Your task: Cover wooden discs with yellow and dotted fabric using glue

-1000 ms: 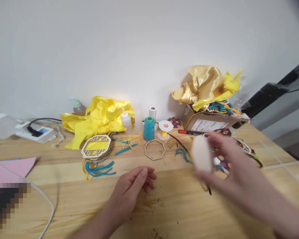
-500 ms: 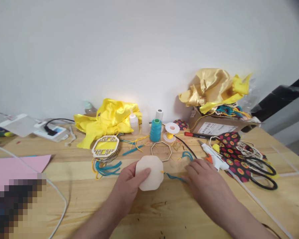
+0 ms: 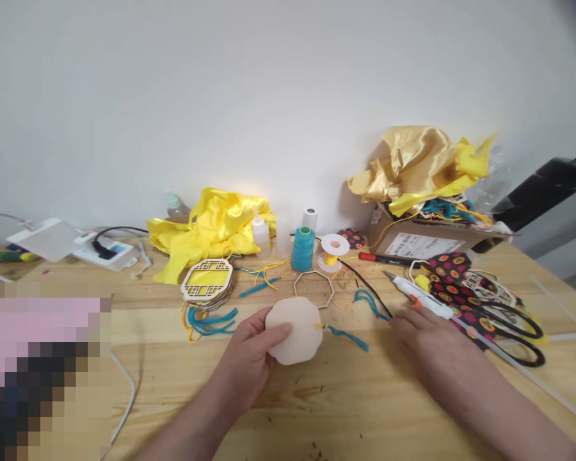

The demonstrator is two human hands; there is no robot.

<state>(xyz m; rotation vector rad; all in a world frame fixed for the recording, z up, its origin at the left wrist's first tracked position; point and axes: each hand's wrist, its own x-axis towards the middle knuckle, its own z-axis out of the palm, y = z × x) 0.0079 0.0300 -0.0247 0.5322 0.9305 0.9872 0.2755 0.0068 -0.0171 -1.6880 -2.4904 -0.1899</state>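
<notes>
My left hand (image 3: 254,342) holds a white, scalloped flat piece (image 3: 295,333), thumb on top and fingers underneath. From its right edge hangs a teal tassel (image 3: 348,336) on a yellow cord. My right hand (image 3: 425,336) is at the white hot glue gun (image 3: 425,296), fingers curled about its handle by the orange trigger; the hand is slightly blurred and hides the handle. Left of my left hand lies a stack of wooden lattice frames (image 3: 206,282) backed in yellow, with teal tassels (image 3: 214,320). A thin octagonal frame (image 3: 295,288) lies just beyond the white piece.
Along the wall are yellow satin cloth (image 3: 211,224), a squeeze bottle (image 3: 260,237), a teal thread cone (image 3: 302,250) and a white spool (image 3: 335,244). A cardboard box (image 3: 384,230) heaped with fabric stands right. Black-handled scissors (image 3: 528,352) lie on patterned cloth; a power strip (image 3: 115,259) sits left.
My right hand has moved right, away from the tassel, onto the glue gun, which has turned slightly. The tassel now hangs loose. My left hand keeps hold of the white piece.
</notes>
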